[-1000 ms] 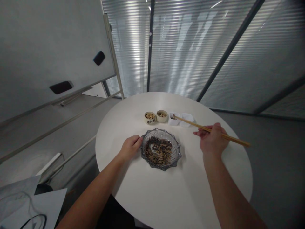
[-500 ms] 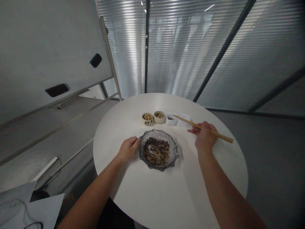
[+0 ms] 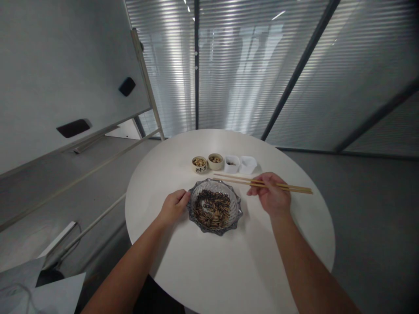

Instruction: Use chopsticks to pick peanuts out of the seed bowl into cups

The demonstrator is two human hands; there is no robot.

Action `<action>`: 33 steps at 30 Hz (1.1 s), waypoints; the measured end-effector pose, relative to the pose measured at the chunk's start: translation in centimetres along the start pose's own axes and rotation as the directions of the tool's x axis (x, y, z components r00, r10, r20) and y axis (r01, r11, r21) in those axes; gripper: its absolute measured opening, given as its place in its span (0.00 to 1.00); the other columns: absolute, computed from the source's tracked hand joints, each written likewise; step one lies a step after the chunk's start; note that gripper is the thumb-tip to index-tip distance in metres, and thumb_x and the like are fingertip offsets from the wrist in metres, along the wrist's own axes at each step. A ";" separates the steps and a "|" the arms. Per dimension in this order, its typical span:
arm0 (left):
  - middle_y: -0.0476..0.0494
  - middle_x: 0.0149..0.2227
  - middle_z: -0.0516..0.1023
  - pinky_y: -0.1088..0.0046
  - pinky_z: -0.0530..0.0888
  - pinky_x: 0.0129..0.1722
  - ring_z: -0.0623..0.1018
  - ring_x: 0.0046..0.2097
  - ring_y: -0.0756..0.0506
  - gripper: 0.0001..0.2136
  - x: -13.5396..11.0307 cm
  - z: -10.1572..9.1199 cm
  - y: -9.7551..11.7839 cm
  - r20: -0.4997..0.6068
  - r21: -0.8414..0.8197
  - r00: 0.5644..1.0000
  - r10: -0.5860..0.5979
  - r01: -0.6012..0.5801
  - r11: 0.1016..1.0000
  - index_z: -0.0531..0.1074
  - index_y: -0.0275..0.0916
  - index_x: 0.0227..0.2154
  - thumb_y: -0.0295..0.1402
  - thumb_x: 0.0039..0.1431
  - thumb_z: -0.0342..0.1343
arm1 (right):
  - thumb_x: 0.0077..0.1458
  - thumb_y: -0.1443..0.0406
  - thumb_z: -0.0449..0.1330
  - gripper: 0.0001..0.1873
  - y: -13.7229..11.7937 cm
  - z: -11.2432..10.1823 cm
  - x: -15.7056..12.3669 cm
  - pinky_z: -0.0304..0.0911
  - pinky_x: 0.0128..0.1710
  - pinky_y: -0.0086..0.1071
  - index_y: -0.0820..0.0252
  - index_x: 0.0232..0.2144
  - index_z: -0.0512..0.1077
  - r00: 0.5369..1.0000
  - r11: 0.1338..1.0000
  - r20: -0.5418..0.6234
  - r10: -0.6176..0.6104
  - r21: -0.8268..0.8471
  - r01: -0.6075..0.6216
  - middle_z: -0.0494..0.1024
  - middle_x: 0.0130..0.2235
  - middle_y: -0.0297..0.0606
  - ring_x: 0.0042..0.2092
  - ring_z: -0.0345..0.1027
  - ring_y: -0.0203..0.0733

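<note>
- Right hand (image 3: 270, 194): raised above the table, to the right of the bowl, fingers curled in a narrow grip around the item below.
- Pair of wooden chopsticks (image 3: 281, 186): held in the right hand, lying nearly level and pointing left. The tips sit slightly apart, close to the far rim of the bowl. Nothing shows between them.
- Left hand (image 3: 174, 207): resting low at the near-left side of the bowl, fingers loosely curled and touching the rim. Cannot tell whether it grips the rim or only lies against it.
- Scalloped glass bowl (image 3: 236, 213): on the table, between the two hands, filled with the seeds below.
- Striped sunflower seeds (image 3: 212, 211): heaped in the bowl, black and pale, with darker ones toward the far side.
- Lettered ceramic cup (image 3: 199, 165): beyond the bowl, holding pale kernels.
- Plain cream cup (image 3: 215, 161): just right of the lettered cup, also holding pale kernels.
- Small white dish (image 3: 232, 164): next in the row, with a few dark bits inside.
- Second white dish (image 3: 248, 165): at the row's right end, just beside the first; contents too small to tell.
- Round white table (image 3: 229, 270): bears all of the above.
- Whiteboard (image 3: 72, 78): on a frame, off to the left.
- Slatted blinds (image 3: 229, 78): behind the table.
- Sheets of paper (image 3: 62, 292): at the lower left.
</note>
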State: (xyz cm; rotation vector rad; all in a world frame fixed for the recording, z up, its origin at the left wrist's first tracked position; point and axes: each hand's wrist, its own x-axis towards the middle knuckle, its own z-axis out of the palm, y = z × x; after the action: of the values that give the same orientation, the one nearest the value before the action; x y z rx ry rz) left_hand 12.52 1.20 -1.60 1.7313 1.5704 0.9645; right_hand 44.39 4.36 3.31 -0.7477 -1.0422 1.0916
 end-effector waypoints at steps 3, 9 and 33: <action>0.51 0.23 0.63 0.73 0.61 0.29 0.65 0.29 0.49 0.22 0.0 0.1 0.0 -0.008 -0.007 1.000 -0.005 0.005 1.000 0.63 0.40 0.21 0.50 0.65 0.47 | 0.50 0.51 0.70 0.18 -0.7 -0.2 -0.7 0.72 0.16 0.36 0.58 0.26 0.74 0.984 0.990 0.112 0.139 -0.018 -0.138 0.79 0.22 0.34 0.15 0.65 0.36; 0.51 0.23 0.63 0.73 0.62 0.29 0.65 0.29 0.48 0.23 0.0 0.1 0.0 -0.002 -0.018 1.000 -0.019 0.019 1.000 0.63 0.40 0.21 0.51 0.65 0.47 | 0.45 0.47 0.73 0.24 -1.5 0.1 -1.6 0.68 0.12 0.33 0.60 0.21 0.72 0.933 0.951 0.204 0.298 -0.153 -0.270 0.77 0.20 0.36 0.13 0.64 0.36; 0.52 0.23 0.62 0.73 0.60 0.29 0.64 0.29 0.49 0.22 0.0 0.1 0.1 0.003 -0.019 1.000 -0.006 0.006 1.000 0.62 0.40 0.21 0.50 0.66 0.47 | 0.56 0.45 0.65 0.26 -0.1 1.0 -2.5 0.61 0.11 0.26 0.59 0.22 0.71 0.954 0.942 0.175 0.242 -0.278 -0.188 0.75 0.19 0.34 0.13 0.67 0.36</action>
State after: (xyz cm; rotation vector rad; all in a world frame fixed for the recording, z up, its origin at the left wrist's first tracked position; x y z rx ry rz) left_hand 12.61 1.21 -1.57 1.7129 1.5589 0.9705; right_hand 43.25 1.97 3.02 -0.9919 -1.3208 1.2561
